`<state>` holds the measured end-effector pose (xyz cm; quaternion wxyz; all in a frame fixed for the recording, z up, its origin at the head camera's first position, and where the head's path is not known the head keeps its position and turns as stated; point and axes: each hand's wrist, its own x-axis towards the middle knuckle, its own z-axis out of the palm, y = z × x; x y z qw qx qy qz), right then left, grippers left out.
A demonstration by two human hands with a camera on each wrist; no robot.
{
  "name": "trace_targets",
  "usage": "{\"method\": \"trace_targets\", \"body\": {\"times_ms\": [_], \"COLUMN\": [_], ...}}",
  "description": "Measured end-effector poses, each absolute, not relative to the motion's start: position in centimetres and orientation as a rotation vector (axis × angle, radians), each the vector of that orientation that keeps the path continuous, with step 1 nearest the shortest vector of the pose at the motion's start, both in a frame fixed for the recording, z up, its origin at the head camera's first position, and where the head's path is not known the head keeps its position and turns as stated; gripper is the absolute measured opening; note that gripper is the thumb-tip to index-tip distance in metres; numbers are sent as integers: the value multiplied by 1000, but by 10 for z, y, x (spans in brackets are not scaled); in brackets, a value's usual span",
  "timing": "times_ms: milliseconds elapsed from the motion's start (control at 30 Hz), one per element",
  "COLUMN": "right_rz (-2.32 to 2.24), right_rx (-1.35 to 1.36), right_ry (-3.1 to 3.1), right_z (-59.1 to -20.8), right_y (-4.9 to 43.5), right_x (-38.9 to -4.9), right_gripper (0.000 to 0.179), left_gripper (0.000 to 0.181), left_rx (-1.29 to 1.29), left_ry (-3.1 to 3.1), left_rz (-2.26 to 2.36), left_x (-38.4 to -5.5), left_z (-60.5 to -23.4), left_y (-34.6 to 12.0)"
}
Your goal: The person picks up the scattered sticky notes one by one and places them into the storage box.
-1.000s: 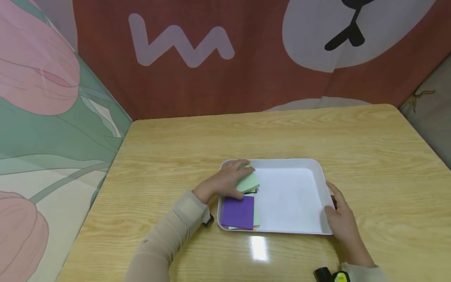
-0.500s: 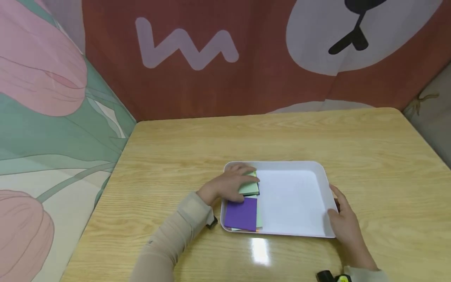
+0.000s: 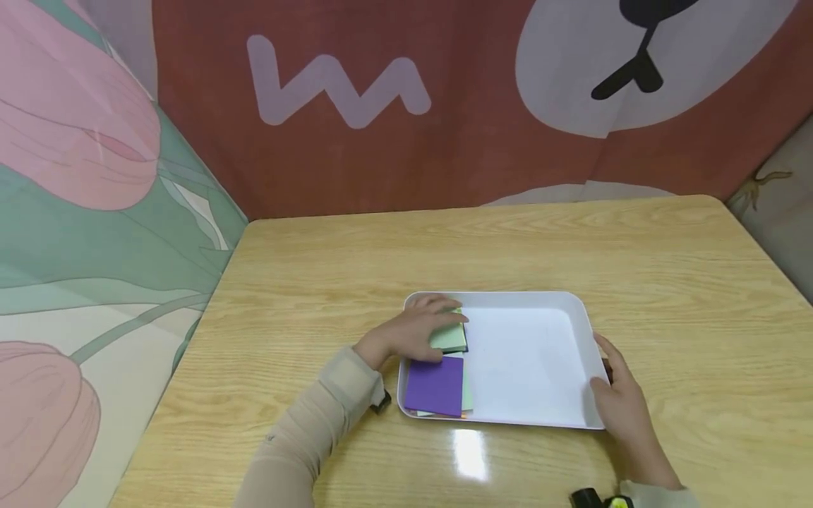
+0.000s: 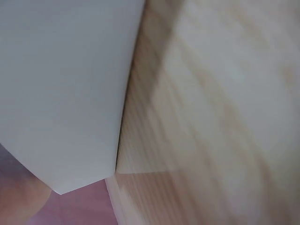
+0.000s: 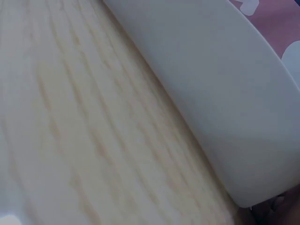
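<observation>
A shallow white tray (image 3: pixel 527 367) lies on the wooden table. My left hand (image 3: pixel 413 333) reaches over its left rim and holds a stack of light green square sticky notes (image 3: pixel 449 340) in the far left corner, partly hidden by the fingers. Just nearer lies a second stack, topped by a purple square (image 3: pixel 435 386), with green and orange edges peeking out. At the opposite end, my right hand (image 3: pixel 619 395) grips the tray's right rim, thumb on the inside. Both wrist views look along the outer tray wall (image 4: pixel 70 93), (image 5: pixel 211 103); a blurred finger (image 4: pixel 23 201) shows at the left wrist.
The wood-grain table (image 3: pixel 330 261) reaches back to a reddish-brown printed cloth (image 3: pixel 457 162). A floral cloth (image 3: pixel 127 247) hangs on the left. A black and yellow device (image 3: pixel 603 498) sits at my right wrist.
Between the first frame and the middle one, the green stack turned from slanted to nearly square with the tray under my left hand. Since then little differs; the right hand keeps its grip.
</observation>
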<state>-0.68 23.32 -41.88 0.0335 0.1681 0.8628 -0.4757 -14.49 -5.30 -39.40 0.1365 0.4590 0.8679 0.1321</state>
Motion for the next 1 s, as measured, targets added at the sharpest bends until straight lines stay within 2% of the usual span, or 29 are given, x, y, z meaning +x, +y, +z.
{"method": "trace_targets", "body": {"times_ms": [600,1000], "right_rz": [-1477,-1336], "right_rx": [464,329], "right_ry": [2722,2955], "right_z": [-421,-421], "right_y": [226,217], "right_x": [-8,-8], "right_gripper": [59,50], "left_gripper": [58,56], "left_rx": [1302,1177], "left_ry": [2519,2698], "left_rz": [552,382], "left_x": [-143,-124], "left_z": [-395,-397], "left_y": [-61,-74]}}
